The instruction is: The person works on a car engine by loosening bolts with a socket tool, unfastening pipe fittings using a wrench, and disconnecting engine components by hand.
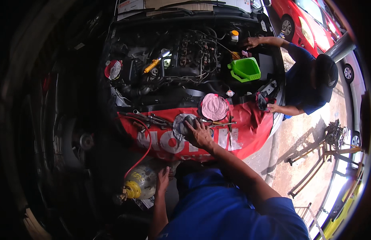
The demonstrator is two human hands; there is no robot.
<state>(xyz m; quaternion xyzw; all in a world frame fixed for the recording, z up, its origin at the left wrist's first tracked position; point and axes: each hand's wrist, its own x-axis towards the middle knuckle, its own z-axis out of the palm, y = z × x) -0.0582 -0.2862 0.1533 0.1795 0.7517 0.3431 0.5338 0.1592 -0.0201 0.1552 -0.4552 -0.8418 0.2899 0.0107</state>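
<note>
My right hand (200,135) reaches over the red cover (249,138) draped on the car's front edge. Its fingers press around a dark grey, cloth-like bundle (190,120), beside a pale round cloth-like piece (178,127). A pink round cloth pad (214,107) lies just beyond. Several metal wrenches and sockets (153,119) lie left of the hand on the cover. Lower down, my left hand (163,179) has its fingers stretched out next to a worn grey tank (145,176) with a yellow end; whether it touches the tank is unclear.
The engine bay (189,56) lies open ahead, with a yellow work light (152,65) and a green cut-open jug (244,70). A co-worker (313,80) leans in from the right, one hand holding a dark rag (264,101). A red hose (148,146) runs toward the tank.
</note>
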